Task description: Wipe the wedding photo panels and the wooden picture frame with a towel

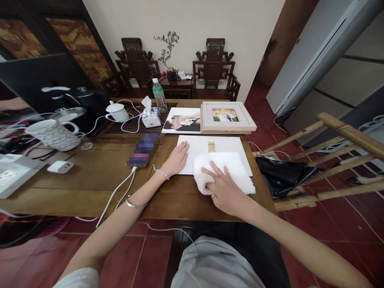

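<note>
A white flat board (pixel 192 146) lies on the wooden table in front of me, with a small gold-coloured metal plate (pixel 211 146) fixed near its upper middle. My left hand (pixel 177 158) rests flat on the board's left edge, its fingers stretched out and holding nothing. Under my right hand (pixel 223 188) is a folded white fluffy towel (pixel 234 166), which the fingers press and grip against the lower right of the board. The towel hides that part of the board and reaches past its near edge.
Behind the board lie a photo print (pixel 184 120) and framed pictures (pixel 228 116). Leftward are a phone (pixel 143 150) on a cable, a tissue box (pixel 151 117), a bottle (pixel 159 96), mugs (pixel 54 134) and a power strip (pixel 13 174). A bamboo rack (pixel 315 172) stands right of the table (pixel 180 200).
</note>
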A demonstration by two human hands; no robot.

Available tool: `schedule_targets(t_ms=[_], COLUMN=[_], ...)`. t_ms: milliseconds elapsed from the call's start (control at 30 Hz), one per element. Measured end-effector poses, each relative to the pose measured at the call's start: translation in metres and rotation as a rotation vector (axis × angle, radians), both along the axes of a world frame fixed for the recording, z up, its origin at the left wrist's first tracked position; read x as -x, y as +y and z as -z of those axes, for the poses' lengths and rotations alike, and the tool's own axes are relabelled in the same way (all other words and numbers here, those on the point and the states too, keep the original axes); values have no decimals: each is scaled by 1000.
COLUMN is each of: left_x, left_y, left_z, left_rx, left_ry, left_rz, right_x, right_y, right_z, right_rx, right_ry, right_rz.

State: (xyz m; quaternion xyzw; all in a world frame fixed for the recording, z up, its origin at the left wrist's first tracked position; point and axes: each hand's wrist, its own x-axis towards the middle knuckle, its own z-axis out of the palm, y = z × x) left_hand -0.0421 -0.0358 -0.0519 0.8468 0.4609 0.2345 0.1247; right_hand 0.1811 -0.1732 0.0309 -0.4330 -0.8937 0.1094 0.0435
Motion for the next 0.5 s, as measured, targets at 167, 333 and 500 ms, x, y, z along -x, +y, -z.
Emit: schedule_targets(t_ms=[167, 333, 500], left_x=[0, 0, 1], left_y=[0, 0, 0], left_z=[1, 0, -1], left_rx=[-9, -9, -10], left_ry=[-11, -3, -6], left_rz=[-5, -1, -4], right_x=[0, 11, 24], right_y=[40, 102, 114], right_z=[1, 5, 12], right_rx=[-5, -79, -159], right_ry=[6, -24, -106], right_rz=[49, 109, 132])
